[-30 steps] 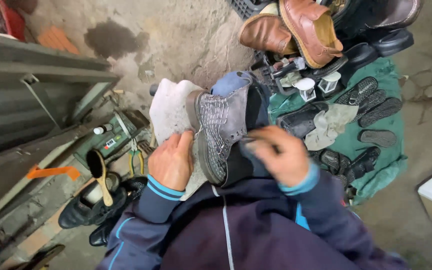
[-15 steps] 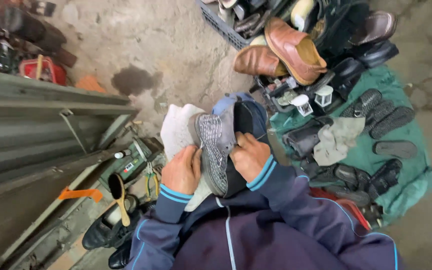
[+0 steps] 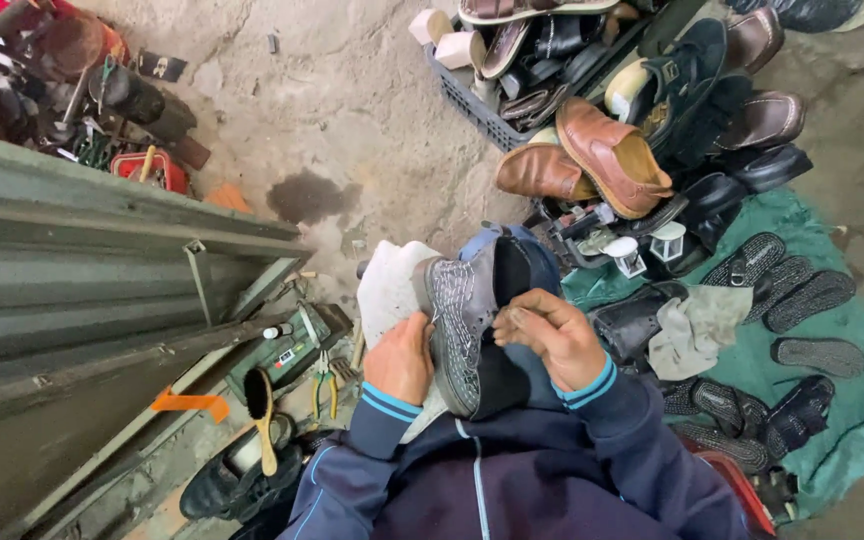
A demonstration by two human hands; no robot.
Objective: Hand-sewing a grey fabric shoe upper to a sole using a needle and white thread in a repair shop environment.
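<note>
The fingers of the right hand [image 3: 552, 335] are curled together, pinched at the dark opening of a grey boot [image 3: 462, 325] in the lower middle of the frame; whether they hold anything small there cannot be told. The left hand [image 3: 402, 360] has its fingers closed round the sole side of the boot, pressing it together with a white cloth [image 3: 387, 290] that sticks out behind it. The boot lies on the person's lap, sole edge facing left, toe pointing down.

To the lower left, a wooden-handled brush [image 3: 262, 415] rests on a black shoe [image 3: 227, 480], with pliers [image 3: 324, 385] just beside a green box [image 3: 287, 350]. To the right, a green sheet [image 3: 842, 440] on the floor carries black soles and shoes. Above it, brown shoes [image 3: 592, 160] lean against a grey crate [image 3: 472, 100] packed with footwear. A grey metal shutter [image 3: 82, 270] fills the left side.
</note>
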